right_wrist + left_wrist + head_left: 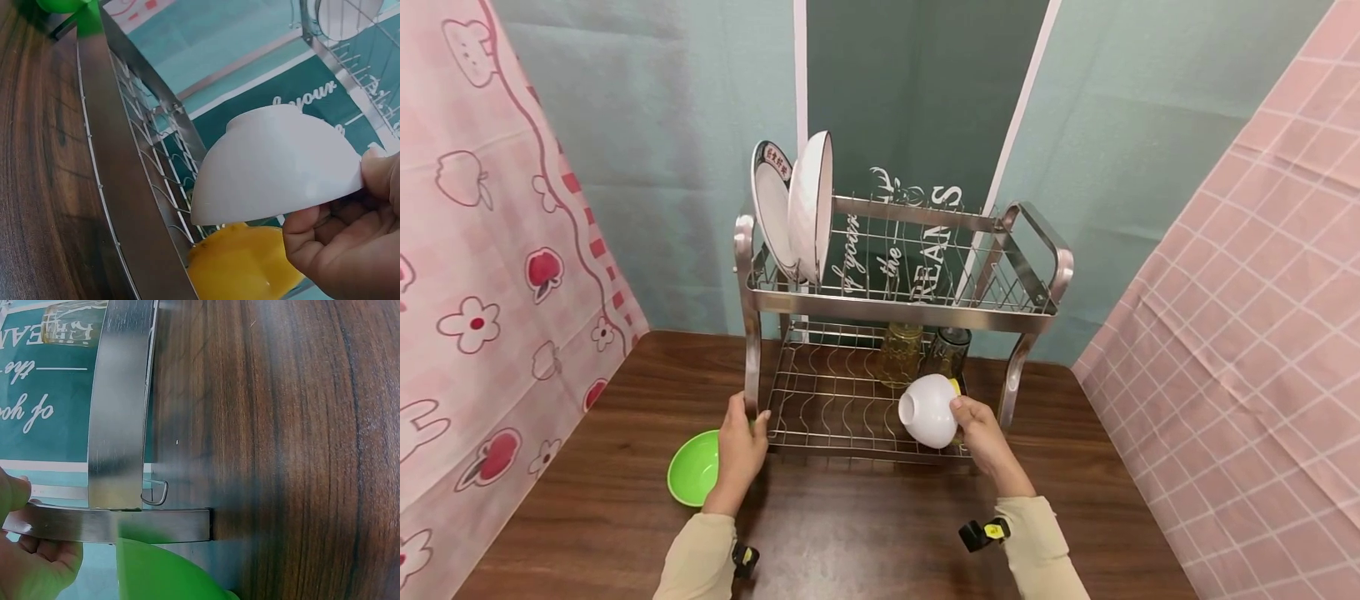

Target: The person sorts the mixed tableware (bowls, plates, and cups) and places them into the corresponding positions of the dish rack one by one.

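Observation:
My right hand (988,442) pinches the rim of a white bowl (934,408), thumb outside and fingers curled under the edge. Tilted with its foot toward the left, the bowl is over the right end of the lower shelf of a two-tier metal dish rack (902,310). A yellow bowl (244,265) shows just below it in the right wrist view, mostly hidden in the head view. With thumb and fingers round it, my left hand (739,458) grips the rack's front left leg (69,524). Beside that hand a green bowl (695,468) sits on the table.
On the upper tier's left end a plate (772,208) and a large white bowl (810,204) stand on edge. An amber glass (900,354) and a dark glass (951,348) are at the lower shelf's back right. Curtains hang behind and beside the wooden table (850,533).

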Motion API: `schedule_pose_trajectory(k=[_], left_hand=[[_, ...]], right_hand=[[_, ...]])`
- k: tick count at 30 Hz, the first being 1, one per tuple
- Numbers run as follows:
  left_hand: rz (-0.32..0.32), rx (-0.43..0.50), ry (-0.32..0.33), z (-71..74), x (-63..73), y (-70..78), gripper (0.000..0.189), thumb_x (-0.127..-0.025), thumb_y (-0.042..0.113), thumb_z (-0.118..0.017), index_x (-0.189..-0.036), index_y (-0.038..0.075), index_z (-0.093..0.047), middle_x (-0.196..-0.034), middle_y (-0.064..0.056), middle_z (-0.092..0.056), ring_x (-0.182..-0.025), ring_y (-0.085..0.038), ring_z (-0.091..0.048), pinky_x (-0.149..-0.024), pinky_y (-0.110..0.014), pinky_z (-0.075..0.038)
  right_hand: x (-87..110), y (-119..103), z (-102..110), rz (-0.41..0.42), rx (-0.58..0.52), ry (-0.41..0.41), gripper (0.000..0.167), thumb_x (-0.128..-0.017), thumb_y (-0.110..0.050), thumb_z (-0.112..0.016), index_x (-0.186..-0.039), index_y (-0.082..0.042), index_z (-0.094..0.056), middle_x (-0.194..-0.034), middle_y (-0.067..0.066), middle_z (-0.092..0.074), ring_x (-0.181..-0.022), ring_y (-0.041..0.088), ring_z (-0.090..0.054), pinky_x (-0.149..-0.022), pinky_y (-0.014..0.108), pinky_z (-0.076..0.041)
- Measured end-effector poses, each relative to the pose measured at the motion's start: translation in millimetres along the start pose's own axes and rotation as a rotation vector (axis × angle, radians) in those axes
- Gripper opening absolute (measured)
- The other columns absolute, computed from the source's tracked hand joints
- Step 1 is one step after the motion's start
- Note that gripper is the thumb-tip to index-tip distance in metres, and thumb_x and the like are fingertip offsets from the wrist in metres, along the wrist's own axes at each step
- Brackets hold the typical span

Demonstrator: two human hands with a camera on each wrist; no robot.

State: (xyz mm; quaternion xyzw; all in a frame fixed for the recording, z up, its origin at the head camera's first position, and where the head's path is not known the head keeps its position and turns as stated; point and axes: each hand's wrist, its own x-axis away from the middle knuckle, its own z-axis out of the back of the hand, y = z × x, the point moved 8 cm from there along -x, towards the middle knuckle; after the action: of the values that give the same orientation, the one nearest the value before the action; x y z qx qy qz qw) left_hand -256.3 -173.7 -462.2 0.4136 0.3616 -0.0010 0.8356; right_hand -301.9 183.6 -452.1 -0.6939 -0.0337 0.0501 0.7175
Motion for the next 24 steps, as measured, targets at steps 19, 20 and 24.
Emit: schedule_pose_trajectory(k=[19,20,24], left_hand=[[-0.014,-0.002,0.014,-1.0,1.2,-1.4,0.032,-0.081,-0.003,-0.067,-0.104,-0.006,-0.045,-0.084,-0.024,-0.052,-0.078,-0.045,-0.054,-0.065,-0.055,-0.040],[-0.014,-0.003,0.014,-1.1,1.3,-1.5,0.032,-0.081,-0.003,-0.067,-0.105,-0.006,-0.045,-0.084,-0.024,-0.052,-0.078,-0.045,-0.054,-0.065,-0.055,-0.040],[-0.011,-0.001,0.016,-1.0,1.0,-1.5,0.032,-0.081,-0.004,-0.067,-0.104,-0.006,-0.046,-0.084,-0.024,-0.052,-0.077,-0.044,-0.054,-0.065,-0.055,-0.040]], right_hand=[[-24.6,12.4,-12.3,0.084,0.217,0.004,0.032,-0.097,-0.021,-0.049,-0.084,0.006,-0.063,-0.077,0.010,-0.056,-0.070,0.018,-0.051,-0.058,0.029,-0.044],[-26.0,12.8,-12.6,0.069,0.240,0.017,0.031,-0.097,-0.018,-0.050,-0.082,0.006,-0.062,-0.074,0.009,-0.055,-0.068,0.018,-0.050,-0.057,0.029,-0.042],[-26.0,10.1,-14.7,-0.010,0.346,0.081,0.026,-0.095,-0.009,-0.051,-0.080,0.010,-0.062,-0.069,0.008,-0.054,-0.063,0.018,-0.047,-0.054,0.028,-0.040]])
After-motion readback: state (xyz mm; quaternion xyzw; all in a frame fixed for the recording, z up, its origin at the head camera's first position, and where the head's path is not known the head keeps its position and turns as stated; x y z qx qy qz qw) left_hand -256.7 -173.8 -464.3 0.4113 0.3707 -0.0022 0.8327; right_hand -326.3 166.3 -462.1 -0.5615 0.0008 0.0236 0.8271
